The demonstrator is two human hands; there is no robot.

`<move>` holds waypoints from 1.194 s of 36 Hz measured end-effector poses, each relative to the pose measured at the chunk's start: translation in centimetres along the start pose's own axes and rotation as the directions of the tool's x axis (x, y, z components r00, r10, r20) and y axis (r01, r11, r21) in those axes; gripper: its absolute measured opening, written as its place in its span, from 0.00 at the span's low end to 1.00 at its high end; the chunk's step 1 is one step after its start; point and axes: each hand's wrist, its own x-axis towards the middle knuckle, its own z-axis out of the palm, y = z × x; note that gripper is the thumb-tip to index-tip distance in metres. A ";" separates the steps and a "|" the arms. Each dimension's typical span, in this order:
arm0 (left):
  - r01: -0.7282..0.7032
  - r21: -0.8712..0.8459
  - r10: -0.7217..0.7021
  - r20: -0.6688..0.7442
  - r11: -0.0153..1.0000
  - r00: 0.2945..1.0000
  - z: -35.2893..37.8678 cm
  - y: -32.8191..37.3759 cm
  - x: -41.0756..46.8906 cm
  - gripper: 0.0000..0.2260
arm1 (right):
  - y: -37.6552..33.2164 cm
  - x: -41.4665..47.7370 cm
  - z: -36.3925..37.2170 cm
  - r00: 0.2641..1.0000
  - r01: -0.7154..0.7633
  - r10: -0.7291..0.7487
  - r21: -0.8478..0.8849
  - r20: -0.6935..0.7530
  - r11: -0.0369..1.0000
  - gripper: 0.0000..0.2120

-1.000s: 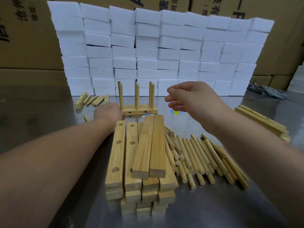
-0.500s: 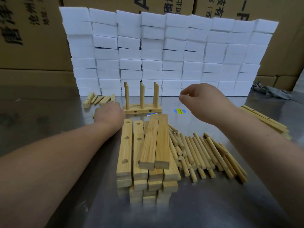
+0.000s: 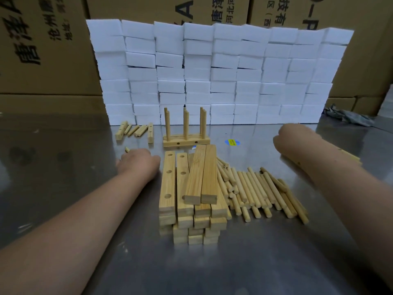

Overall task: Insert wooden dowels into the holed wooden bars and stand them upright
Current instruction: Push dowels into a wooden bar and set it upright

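A stack of holed wooden bars (image 3: 187, 188) lies in the middle of the steel table (image 3: 63, 167), its long sides running away from the camera, with 2 plain-faced bars on top. Just right of it, touching its side, lies a loose pile of wooden dowels (image 3: 255, 188). Beyond the stack stands an assembled piece (image 3: 186, 143): bars flat on the table with dowels upright at 3 places along them. A few more bars and dowels (image 3: 136, 130) lie far left, near a wall of white foam blocks (image 3: 212, 71).

The left hand (image 3: 138, 162) rests on the table just left of the stack, knuckles toward the camera, fingers tucked under and hidden, so I cannot tell what it grips; a short dowel end (image 3: 127, 149) shows just beyond it. The right hand (image 3: 291, 141) is blurred, well right of the stack and above some long bars (image 3: 350, 156) at the table's right edge; whether its fingers are spread or closed cannot be told
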 end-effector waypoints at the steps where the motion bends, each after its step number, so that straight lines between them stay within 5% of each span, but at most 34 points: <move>1: 0.006 -0.007 -0.006 0.002 1.000 1.000 0.0 -0.1 0.0 0.18 | 0.3 0.2 0.4 1.000 -0.012 0.012 -0.010 0.014 1.000 0.07; 8: 0.009 0.012 -0.009 -0.027 1.000 1.000 0.0 -0.1 0.0 0.18 | 1.5 0.3 2.7 0.990 -0.035 0.052 -0.124 0.132 0.992 0.07; 15: 0.013 -0.084 -0.019 -0.064 0.996 0.998 -0.1 -0.1 0.1 0.16 | 1.7 -0.2 3.1 0.997 0.005 0.005 -0.128 0.077 0.992 0.12; 20: 0.053 -0.060 -0.056 -0.042 0.997 0.998 -0.3 -0.2 0.3 0.19 | 2.3 0.0 3.2 0.998 -0.052 0.054 -0.117 0.019 0.992 0.05; 28: 0.107 -0.090 -0.106 0.017 0.990 0.994 -0.3 -0.3 0.4 0.07 | 2.1 0.0 3.6 0.999 -0.047 0.047 -0.138 0.001 0.989 0.06; 35: 0.119 -0.085 -0.118 0.014 0.989 0.993 -0.5 -0.2 0.1 0.12 | 2.2 0.3 3.9 0.998 -0.051 0.055 -0.109 0.040 0.993 0.05; 43: -0.014 -0.344 -0.036 -0.138 0.939 0.990 -0.6 -0.2 -0.2 0.14 | 1.3 0.9 3.7 0.972 0.097 -0.088 0.030 -0.218 0.995 0.06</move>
